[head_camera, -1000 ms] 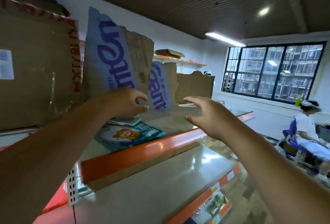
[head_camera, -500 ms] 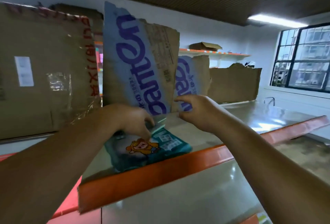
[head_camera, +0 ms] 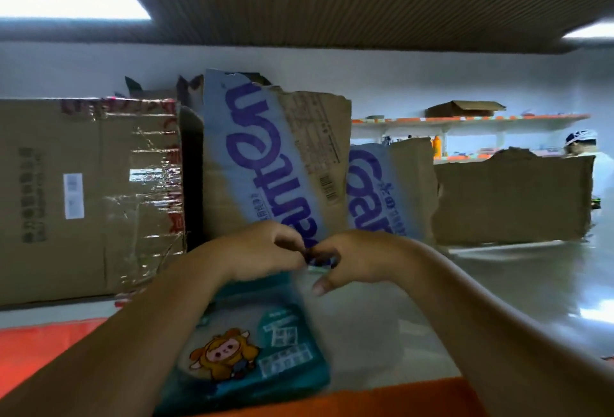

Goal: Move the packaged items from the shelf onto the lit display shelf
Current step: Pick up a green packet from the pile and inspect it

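Observation:
A teal packaged item (head_camera: pixel 265 350) with a cartoon figure lies flat on the grey shelf (head_camera: pixel 448 310), close to its orange front lip (head_camera: pixel 382 400). My left hand (head_camera: pixel 262 250) and my right hand (head_camera: pixel 355 260) meet at the package's far end. Both have curled fingers and pinch that far edge, where a small dark blue bit (head_camera: pixel 319 261) shows between the fingertips. My left forearm hides the package's left side. The lit display shelf is not in sight.
A taped brown carton (head_camera: pixel 83 200) stands at the left. Torn blue-printed cardboard (head_camera: pixel 272 164) and a brown panel (head_camera: pixel 511 200) stand behind the hands. Far right, a person in a cap (head_camera: pixel 579 144) stands by a wall shelf (head_camera: pixel 465 119).
The view has swung left and closer to the shelf. My right hand came in from the right and now meets my left hand at the package's far end.

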`<state>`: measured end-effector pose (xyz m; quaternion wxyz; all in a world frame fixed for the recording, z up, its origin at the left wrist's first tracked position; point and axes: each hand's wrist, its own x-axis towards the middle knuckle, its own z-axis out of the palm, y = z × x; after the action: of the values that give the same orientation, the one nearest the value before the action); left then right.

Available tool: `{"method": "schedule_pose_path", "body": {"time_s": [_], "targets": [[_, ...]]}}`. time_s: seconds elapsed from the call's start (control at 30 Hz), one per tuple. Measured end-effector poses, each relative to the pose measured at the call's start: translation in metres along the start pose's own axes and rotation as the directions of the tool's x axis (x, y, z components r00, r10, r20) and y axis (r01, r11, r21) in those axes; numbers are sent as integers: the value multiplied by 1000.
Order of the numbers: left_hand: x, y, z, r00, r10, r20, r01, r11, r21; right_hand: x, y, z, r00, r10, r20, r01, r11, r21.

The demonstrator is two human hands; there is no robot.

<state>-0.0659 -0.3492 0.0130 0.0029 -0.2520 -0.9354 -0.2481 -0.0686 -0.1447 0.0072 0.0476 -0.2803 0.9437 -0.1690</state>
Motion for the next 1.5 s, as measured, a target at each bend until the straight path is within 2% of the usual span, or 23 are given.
{"method": "schedule_pose_path", "body": {"time_s": [0.07, 0.13, 0.23, 0.37, 0.43, 0.53, 0.7, 0.8, 0.87, 0.93, 0.97, 1.03, 1.1, 1.17, 1.33, 1.43, 1.5], "targets": [[4, -5, 6, 995, 39, -94, -46, 997, -64, 7, 6, 1, 998, -32, -59, 25, 994, -110], [5, -10, 13, 974, 64, -217, -95, 986, -138, 14, 15, -1, 979, -88, -185, 61, 987, -147], [5, -20, 17, 900, 68, -430, -160, 971, -180, 18, 19, -12, 910, -129, -394, 127, 991, -33], [2, -27, 19, 796, 55, -603, -155, 981, -115, 23, 18, -20, 868, -91, -489, 207, 960, 188], [2, -28, 22, 785, 67, -616, -148, 986, -81, 29, 21, -17, 855, -61, -515, 238, 929, 284], [1, -22, 25, 806, 68, -588, -121, 991, -51, 34, 27, -10, 845, 13, -535, 275, 847, 454], [-3, -4, 36, 812, 185, -554, -74, 973, 218, 39, 34, -10, 770, 216, -600, 337, 662, 670], [-1, 9, 47, 868, 176, -464, -22, 948, 318, 41, 32, -7, 743, 322, -586, 349, 561, 751], [3, 11, 53, 891, 135, -434, 13, 947, 322, 39, 24, -6, 759, 332, -560, 389, 459, 799], [5, 10, 56, 880, 115, -461, 12, 965, 263, 35, 17, -5, 788, 275, -551, 421, 412, 808], [6, 8, 56, 862, 113, -495, -12, 979, 204, 33, 15, -5, 801, 221, -557, 428, 439, 790], [7, 5, 53, 818, 72, -570, -94, 996, -10, 30, 13, -4, 803, 96, -589, 428, 595, 680], [6, 2, 46, 793, 22, -609, -193, 957, -217, 30, 16, -2, 770, 21, -638, 386, 781, 492], [3, 2, 40, 791, -21, -611, -226, 919, -324, 33, 21, 0, 719, -9, -694, 322, 890, 322], [1, 8, 37, 827, -184, -531, -163, 826, -539, 33, 30, -2, 632, -66, -772, 213, 973, 91], [1, 9, 38, 850, -211, -483, -184, 740, -647, 30, 28, 1, 630, -135, -764, 214, 977, 3], [1, 9, 37, 853, -226, -470, -176, 724, -667, 28, 25, 3, 632, -147, -761, 186, 982, -36]]}}
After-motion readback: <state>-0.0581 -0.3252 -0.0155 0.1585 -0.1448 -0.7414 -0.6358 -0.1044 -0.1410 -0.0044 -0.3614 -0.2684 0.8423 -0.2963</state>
